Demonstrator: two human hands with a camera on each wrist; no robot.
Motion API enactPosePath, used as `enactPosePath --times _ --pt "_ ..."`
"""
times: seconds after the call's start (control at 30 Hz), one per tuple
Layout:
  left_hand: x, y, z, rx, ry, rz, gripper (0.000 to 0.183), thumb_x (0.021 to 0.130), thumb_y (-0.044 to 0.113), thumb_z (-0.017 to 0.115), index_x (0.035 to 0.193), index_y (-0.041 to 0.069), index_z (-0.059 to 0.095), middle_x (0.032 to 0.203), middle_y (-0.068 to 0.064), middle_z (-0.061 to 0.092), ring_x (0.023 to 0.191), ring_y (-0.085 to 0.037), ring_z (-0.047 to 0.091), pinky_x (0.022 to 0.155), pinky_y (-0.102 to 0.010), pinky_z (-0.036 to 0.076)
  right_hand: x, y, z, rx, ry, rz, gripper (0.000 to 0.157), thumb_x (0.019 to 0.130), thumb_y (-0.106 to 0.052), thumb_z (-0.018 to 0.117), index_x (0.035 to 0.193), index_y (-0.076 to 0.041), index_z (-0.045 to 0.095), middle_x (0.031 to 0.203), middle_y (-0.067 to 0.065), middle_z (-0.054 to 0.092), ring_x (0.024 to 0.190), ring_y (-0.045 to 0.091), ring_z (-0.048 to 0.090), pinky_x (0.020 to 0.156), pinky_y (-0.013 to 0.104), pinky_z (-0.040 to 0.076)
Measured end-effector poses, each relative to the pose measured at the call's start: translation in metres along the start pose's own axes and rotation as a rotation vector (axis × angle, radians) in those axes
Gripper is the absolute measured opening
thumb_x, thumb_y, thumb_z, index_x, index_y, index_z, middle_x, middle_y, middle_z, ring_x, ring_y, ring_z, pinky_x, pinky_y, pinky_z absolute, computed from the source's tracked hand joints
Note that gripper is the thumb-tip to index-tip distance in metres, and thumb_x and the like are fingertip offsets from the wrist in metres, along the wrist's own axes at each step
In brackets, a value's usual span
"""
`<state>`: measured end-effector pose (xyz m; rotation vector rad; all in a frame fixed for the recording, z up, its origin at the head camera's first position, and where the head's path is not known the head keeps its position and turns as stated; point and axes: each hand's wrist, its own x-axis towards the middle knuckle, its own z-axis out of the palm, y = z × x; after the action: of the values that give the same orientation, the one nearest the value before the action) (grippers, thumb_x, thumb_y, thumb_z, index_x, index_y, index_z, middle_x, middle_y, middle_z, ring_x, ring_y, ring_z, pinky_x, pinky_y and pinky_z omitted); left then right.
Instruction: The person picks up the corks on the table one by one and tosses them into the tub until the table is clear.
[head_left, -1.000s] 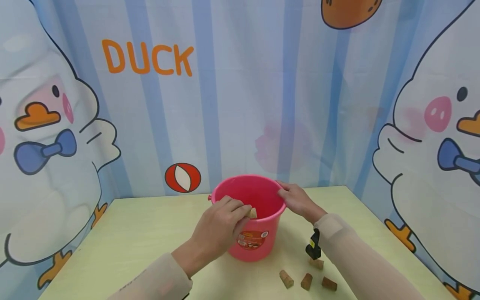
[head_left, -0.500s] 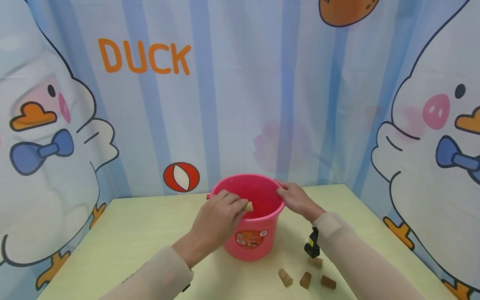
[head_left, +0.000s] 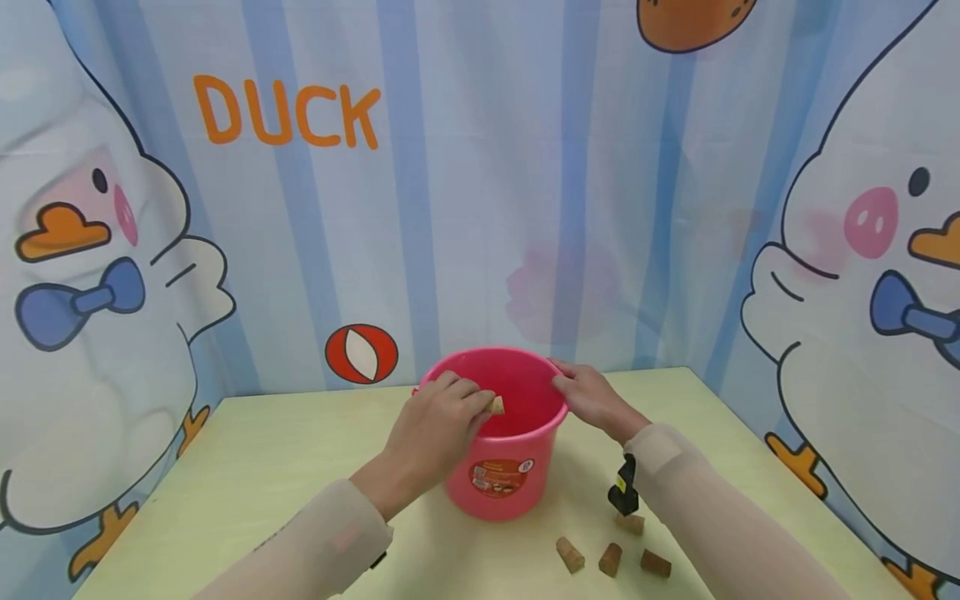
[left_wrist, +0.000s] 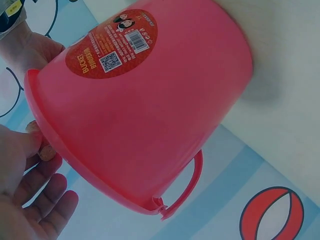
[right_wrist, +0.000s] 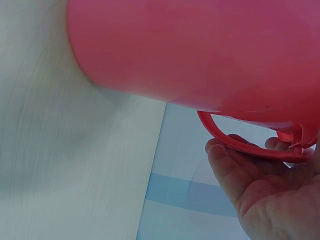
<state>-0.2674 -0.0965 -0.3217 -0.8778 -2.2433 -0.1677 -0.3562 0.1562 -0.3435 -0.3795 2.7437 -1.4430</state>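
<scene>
Pink plastic forms the bucket (head_left: 517,447), which stands upright on the pale worktop (head_left: 300,467), between the two hands. Over its mouth, near the front rim, the left hand (head_left: 437,427) pinches a cork (head_left: 497,406) between thumb and forefinger, while its other fingers spread loosely in the left wrist view. From the head camera, the cork pokes out to the right of those fingertips, over the bucket's hollow and not down in it; its long axis seems to run roughly sideways, though the grip hides much of it. The right hand (head_left: 591,400) holds the rim on the right, its fingers curled about the handle (right_wrist: 250,150). Four loose corks (head_left: 611,560) lie on the worktop in front and to the right, nearer the right forearm than the left.
</scene>
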Motion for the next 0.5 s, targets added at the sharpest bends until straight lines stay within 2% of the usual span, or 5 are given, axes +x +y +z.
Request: enactPosePath --times 0.2,0.5 --pt "0.0012 -0.0022 0.0025 -0.01 -0.019 -0.004 0.035 0.087 0.026 0.083 0.119 0.013 0.077 0.103 0.0 0.076 0.095 -0.017 0.066 0.083 -0.029 0.06 0.0003 -0.0001 0.0001 0.013 0.002 -0.004 0.053 0.107 -0.02 0.041 0.159 -0.008 0.038 0.109 0.011 0.075 0.088 0.025 0.072 0.084 0.036 0.06" --pt "0.0058 -0.0041 0.0054 -0.001 -0.113 -0.054 0.034 0.088 0.027 0.083 0.118 0.014 0.078 0.102 0.0 0.076 0.093 -0.017 0.064 0.083 -0.03 0.059 -0.0002 -0.0009 0.0009 0.009 0.002 -0.003 0.053 0.107 -0.02 0.041 0.159 -0.008 0.038 0.107 0.011 0.075 0.086 0.023 0.071 0.083 0.035 0.06"
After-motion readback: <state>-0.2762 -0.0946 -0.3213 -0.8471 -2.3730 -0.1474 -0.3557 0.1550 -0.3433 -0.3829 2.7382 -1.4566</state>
